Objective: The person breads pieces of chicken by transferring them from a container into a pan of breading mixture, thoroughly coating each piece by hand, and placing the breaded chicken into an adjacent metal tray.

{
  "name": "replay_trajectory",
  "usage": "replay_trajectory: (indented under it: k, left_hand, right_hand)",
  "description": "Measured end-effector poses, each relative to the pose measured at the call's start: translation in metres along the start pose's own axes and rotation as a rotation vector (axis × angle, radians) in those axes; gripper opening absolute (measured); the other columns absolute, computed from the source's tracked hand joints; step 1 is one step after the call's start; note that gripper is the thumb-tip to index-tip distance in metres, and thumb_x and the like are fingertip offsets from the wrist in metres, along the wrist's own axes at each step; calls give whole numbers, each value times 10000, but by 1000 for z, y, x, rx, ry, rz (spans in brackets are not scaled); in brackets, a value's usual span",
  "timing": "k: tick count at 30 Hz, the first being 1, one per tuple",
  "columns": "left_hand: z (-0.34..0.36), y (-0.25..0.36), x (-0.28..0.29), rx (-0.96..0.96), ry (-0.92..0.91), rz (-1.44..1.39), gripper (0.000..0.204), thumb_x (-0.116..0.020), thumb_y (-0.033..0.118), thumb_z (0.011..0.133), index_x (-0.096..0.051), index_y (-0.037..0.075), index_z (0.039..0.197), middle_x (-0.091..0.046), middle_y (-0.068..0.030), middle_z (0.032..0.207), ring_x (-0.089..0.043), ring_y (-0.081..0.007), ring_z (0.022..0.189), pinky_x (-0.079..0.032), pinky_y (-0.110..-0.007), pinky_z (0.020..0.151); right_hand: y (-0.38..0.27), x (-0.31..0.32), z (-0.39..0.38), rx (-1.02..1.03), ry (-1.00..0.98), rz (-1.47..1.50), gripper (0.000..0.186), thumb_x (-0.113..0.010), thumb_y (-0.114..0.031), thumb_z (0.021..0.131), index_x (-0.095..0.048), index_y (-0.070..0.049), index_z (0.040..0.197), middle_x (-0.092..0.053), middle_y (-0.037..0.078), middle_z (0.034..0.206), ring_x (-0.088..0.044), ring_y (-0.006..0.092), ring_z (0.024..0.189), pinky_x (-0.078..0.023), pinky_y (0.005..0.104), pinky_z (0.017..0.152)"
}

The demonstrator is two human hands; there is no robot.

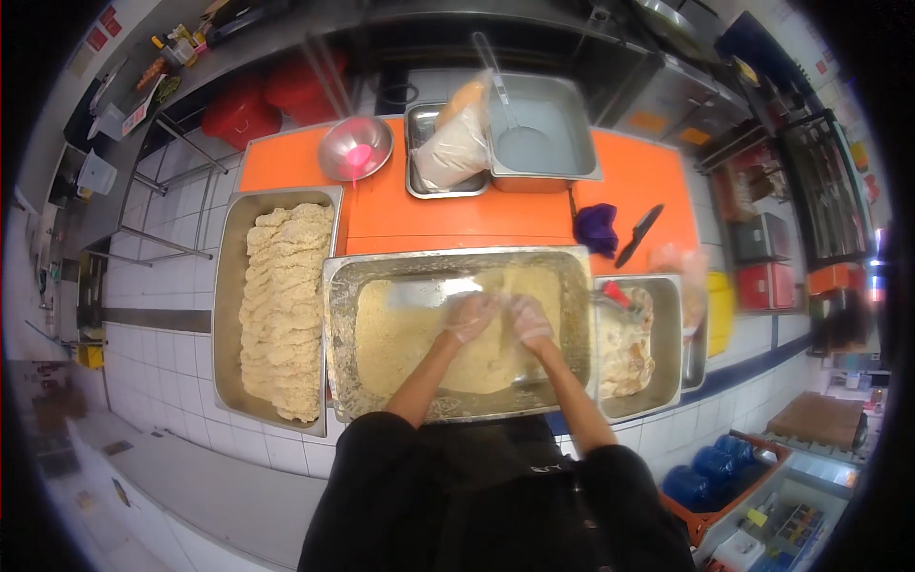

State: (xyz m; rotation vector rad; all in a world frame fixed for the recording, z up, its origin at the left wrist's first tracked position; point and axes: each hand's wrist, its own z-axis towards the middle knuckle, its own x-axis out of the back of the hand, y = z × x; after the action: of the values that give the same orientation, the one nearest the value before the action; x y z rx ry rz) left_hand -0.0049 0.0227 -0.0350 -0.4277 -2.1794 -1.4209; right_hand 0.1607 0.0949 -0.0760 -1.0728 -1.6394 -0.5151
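My left hand (472, 317) and my right hand (530, 319), both in clear gloves, are close together over a large metal tray (457, 257). A pale yellow layer of breading (405, 334) covers much of its bottom, with bare metal showing toward the far side. The fingers of both hands are curled toward the gap between them. Something pale and breading-coloured seems to be there, but blur and the fingers keep me from making it out. Left of this tray, a long metal pan holds rows of breaded pieces (286, 305). On the right, another pan holds pale raw meat pieces (624, 353).
On the orange table (429, 224) are a steel bowl (334, 153) with a pink item, a bag of white powder (456, 148), and a deep pan (562, 167) of greyish liquid with a strainer (500, 91). A knife (640, 235) lies beside a purple cloth (596, 229).
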Motion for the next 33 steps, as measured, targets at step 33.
replay_trajectory:
  k: [33]
  left_hand:
    - [-128, -70, -61, 23, -13, -75, 548, -363, 455, 968, -661, -3, 937, -641, -277, 912, -644, -380, 915, -479, -471, 837]
  right_hand:
    - [-8, 8, -104, 231, -369, 830, 275, -484, -210, 908, -631, 8, 829, -647, 184, 811, -611, 326, 743, -479, 415, 684]
